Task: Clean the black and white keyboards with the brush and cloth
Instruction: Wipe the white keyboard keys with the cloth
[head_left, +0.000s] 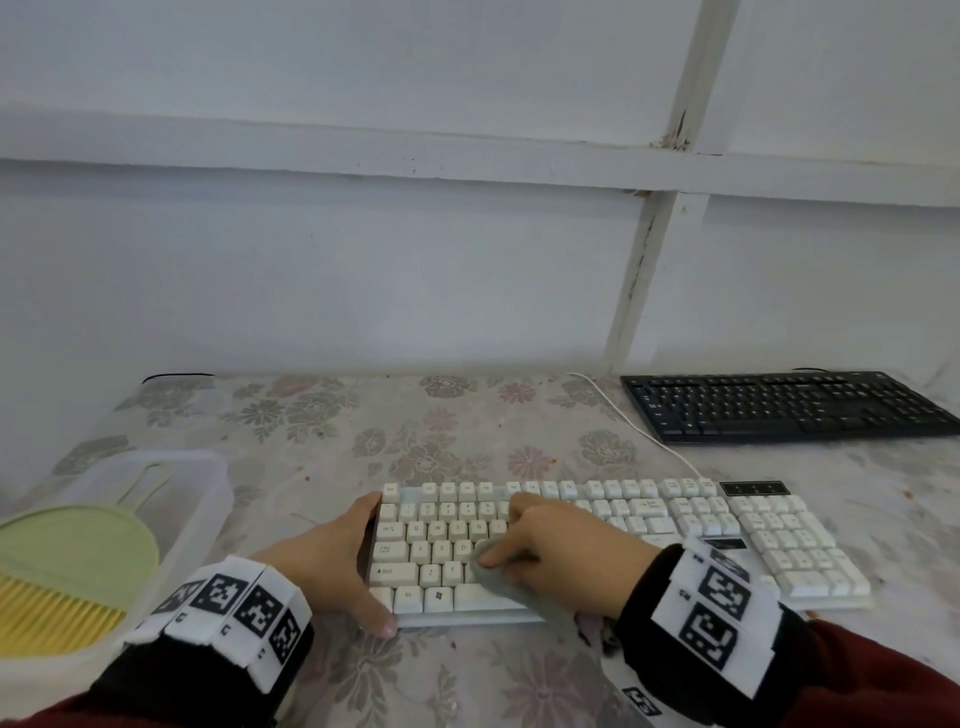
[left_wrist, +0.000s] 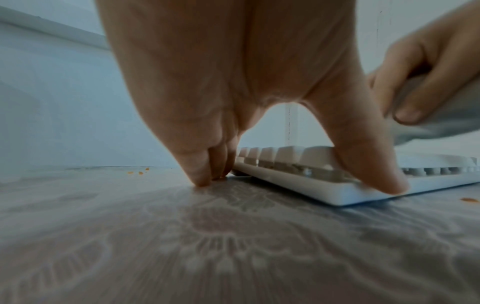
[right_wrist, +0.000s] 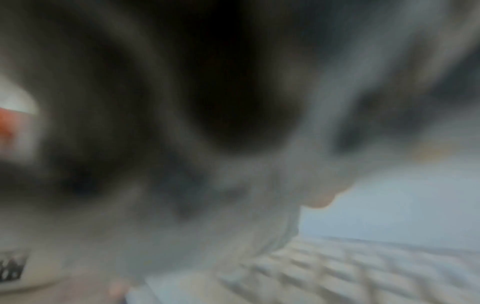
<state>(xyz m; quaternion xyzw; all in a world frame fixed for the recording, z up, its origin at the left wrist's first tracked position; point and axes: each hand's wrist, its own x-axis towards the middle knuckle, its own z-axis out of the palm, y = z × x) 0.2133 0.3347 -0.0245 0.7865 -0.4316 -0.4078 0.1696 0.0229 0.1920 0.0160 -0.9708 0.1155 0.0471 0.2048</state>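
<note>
The right hand (head_left: 550, 551) clutches a grey cloth (head_left: 501, 579) against the white keyboard (head_left: 691, 530). The left hand (head_left: 332, 561), fingers straight, braces the keyboard's left end, thumb on its front corner.

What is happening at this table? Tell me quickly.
A person is wiping the white plastic keyboard with a grey cloth gripped in the right hand. The left hand braces the keyboard's left end, thumb on its front edge. The yellow-bristled green brush lies unused in a clear plastic tub on the left. The black keyboard sits untouched at the back right.
</note>
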